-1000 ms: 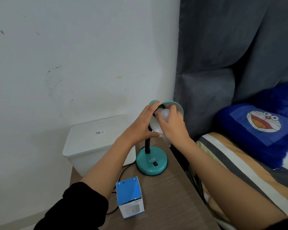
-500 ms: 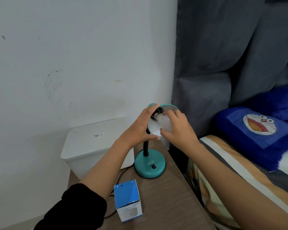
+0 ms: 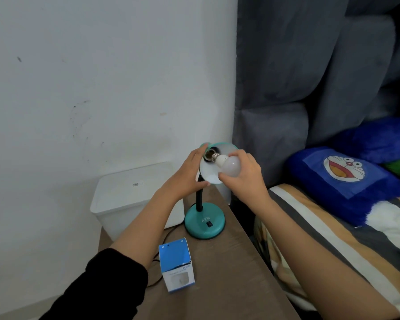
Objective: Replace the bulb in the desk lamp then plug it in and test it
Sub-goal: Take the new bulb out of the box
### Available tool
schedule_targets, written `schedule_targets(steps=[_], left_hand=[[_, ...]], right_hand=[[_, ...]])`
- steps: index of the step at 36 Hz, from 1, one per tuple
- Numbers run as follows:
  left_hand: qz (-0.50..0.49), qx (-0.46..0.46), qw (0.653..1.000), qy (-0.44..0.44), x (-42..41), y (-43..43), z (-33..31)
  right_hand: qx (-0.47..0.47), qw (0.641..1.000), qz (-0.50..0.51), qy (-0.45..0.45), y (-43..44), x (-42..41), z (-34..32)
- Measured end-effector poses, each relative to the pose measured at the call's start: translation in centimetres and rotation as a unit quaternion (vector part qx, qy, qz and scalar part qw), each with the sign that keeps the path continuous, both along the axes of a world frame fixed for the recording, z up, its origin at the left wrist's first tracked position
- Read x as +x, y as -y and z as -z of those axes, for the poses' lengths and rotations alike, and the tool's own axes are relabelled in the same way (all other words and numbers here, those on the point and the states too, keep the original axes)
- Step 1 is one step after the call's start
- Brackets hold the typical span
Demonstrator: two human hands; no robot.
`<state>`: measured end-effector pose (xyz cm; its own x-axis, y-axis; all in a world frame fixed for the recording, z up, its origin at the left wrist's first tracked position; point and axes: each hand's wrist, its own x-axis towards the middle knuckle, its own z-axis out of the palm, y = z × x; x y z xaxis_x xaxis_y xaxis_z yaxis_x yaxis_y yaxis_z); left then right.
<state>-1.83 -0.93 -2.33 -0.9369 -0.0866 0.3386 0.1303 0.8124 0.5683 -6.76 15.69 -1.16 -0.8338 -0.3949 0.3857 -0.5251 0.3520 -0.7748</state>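
A teal desk lamp (image 3: 204, 224) stands on the wooden bedside table (image 3: 229, 280), its shade (image 3: 209, 174) tipped up toward me. My left hand (image 3: 186, 175) grips the shade's left rim. My right hand (image 3: 245, 175) holds a white bulb (image 3: 229, 166) just outside the shade, its metal screw base pointing at the open socket (image 3: 208, 155) with a small gap between them. A blue and white bulb box (image 3: 177, 266) stands on the table in front of the lamp base. The lamp's black cord (image 3: 157, 281) runs behind the box.
A white plastic bin (image 3: 134, 199) sits left of the table against the white wall. A bed with a striped sheet (image 3: 333, 232) and a blue cartoon pillow (image 3: 342, 174) lies to the right, below a grey padded headboard (image 3: 310, 88).
The bulb has come out of the socket: my right hand has drawn it clear of the shade, with its screw base now showing. My left hand stays on the shade.
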Motion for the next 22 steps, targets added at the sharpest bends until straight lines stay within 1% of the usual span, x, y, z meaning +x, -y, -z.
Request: schedule_targets(steps=[5,7,9,12,15,19,22], left_hand=[[-0.061,0.061,0.995,0.047,3.8,0.3,1.6],[-0.082,0.08,0.992,0.055,6.0,0.1,2.9],[-0.099,0.085,0.988,0.083,8.3,-0.3,4.5],[-0.109,0.074,0.977,0.169,11.3,-0.6,7.1],[-0.122,0.054,0.964,0.23,13.1,-0.3,9.2],[-0.142,0.039,0.949,0.28,14.4,0.2,11.1],[-0.147,0.055,0.945,0.286,14.8,0.2,12.1]], right_hand=[[-0.049,0.999,0.011,0.016,-1.8,2.6,2.2],[-0.073,0.997,0.023,0.021,-2.3,3.8,4.3],[-0.08,0.996,0.027,0.04,-2.8,4.8,7.0],[-0.038,0.994,0.019,0.097,-3.2,6.4,11.4],[0.021,0.988,-0.001,0.156,-3.7,7.9,14.8],[0.071,0.973,-0.028,0.218,-3.8,9.3,17.4],[0.074,0.971,-0.028,0.224,-3.3,9.8,18.5]])
